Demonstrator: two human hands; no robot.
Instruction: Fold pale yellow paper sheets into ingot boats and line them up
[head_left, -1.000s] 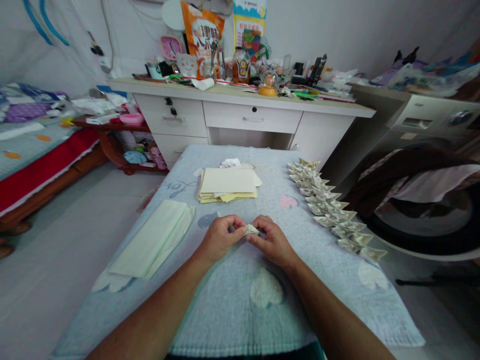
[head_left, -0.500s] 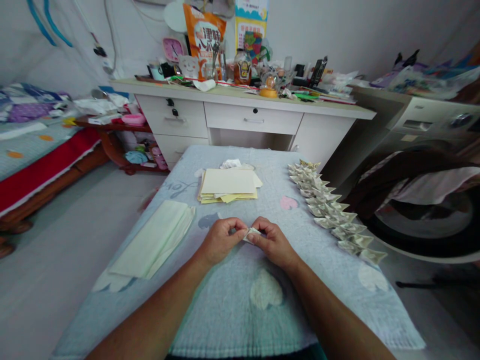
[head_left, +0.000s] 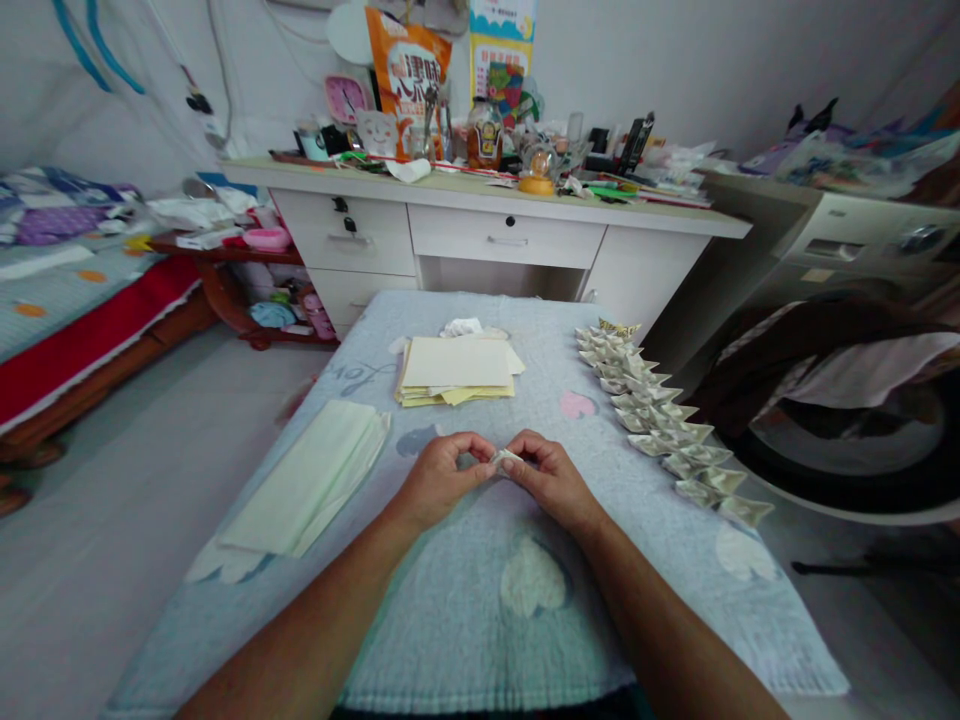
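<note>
A small folded piece of paper (head_left: 503, 459) is pinched between my two hands above the middle of the cloth-covered table (head_left: 450, 600). My left hand (head_left: 444, 474) grips its left end with thumb and forefinger. On the other side, my right hand (head_left: 551, 476) has its thumb laid over the paper, hiding much of it. Beyond my hands lies a stack of cream and yellow paper sheets (head_left: 457, 362). Pale green folded sheets (head_left: 304, 480) rest to the left. Along the right edge runs a row of folded paper pieces (head_left: 660, 420) with pointed tips.
A white desk (head_left: 510, 235) crowded with jars, a pink clock (head_left: 346, 98) and an orange bag (head_left: 409, 80) stands behind the table. To the right is a washing machine (head_left: 832, 250) with clothes hanging from its door. A bed (head_left: 90, 330) is at far left.
The fingers of both hands have shifted slightly around the small paper, which now shows less. My left finger and thumb form a rounder gap. Everything else looks the same.
</note>
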